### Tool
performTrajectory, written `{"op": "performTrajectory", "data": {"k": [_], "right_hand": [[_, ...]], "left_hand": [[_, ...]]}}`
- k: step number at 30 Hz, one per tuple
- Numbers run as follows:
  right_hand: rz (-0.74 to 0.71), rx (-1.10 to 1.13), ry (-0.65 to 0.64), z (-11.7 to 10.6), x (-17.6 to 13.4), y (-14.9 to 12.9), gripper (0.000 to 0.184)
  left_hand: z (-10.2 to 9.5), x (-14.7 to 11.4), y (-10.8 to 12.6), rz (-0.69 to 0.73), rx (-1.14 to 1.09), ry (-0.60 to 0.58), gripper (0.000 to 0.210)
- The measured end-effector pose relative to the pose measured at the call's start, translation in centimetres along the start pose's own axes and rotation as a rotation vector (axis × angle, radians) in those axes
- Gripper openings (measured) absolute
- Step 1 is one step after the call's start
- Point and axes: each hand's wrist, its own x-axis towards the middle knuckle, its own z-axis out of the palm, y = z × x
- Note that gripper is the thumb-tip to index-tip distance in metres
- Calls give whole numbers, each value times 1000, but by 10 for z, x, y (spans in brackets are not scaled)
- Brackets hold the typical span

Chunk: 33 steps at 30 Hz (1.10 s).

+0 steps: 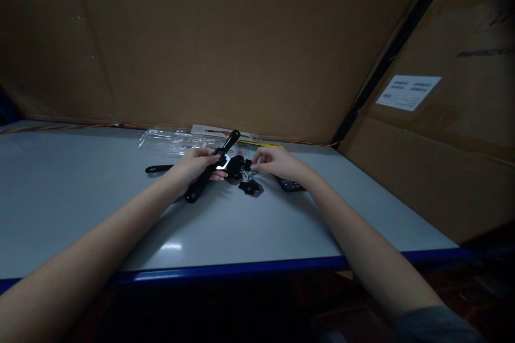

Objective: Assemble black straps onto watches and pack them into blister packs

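My left hand (199,165) is closed around a long black tool (201,182), which slants up to the right with a bright metal part near its middle. Its kind I cannot make out. Just right of it, the fingers of my right hand (273,162) pinch a small black piece (248,164) above the table. Between the hands sit dark lobed parts (234,166), and a black star-shaped knob (250,187) lies nearer to me, with small shiny metal bits beside it. Another black handle (158,169) rests left of my left hand, partly hidden by it.
Behind the hands lie clear plastic packaging (173,140) and a printed card (225,133). A black flat object (290,185) is partly under my right wrist. Large cardboard (225,48) stands behind the grey table (80,198), and a labelled carton (426,161) stands at the right.
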Motion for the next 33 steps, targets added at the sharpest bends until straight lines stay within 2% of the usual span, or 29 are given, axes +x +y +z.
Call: {"op": "performTrajectory", "data": {"k": [2, 4, 10, 18, 22, 26, 30, 33], "right_hand": [[-66, 11, -85, 3, -2, -2, 16], [-111, -20, -101, 6, -3, -5, 18], [-134, -10, -50, 15, -2, -6, 19], [-111, -38, 2, 27, 1, -6, 14], [-153, -19, 5, 31, 3, -4, 9], [-175, -51, 59, 37, 7, -2, 7], [-190, -144, 167, 40, 11, 0, 8], [-132, -45, 260, 38, 11, -3, 7]], "left_hand": [[0, 0, 1, -2, 16, 32, 8], [1, -1, 2, 11, 25, 33, 6], [2, -2, 2, 48, 44, -5, 4], [3, -3, 3, 78, 47, -1, 5], [4, -4, 3, 74, 73, 8, 6], [5, -7, 4, 68, 108, 0, 5], [4, -8, 4, 79, 85, -3, 6], [4, -6, 3, 85, 75, -3, 6]]}}
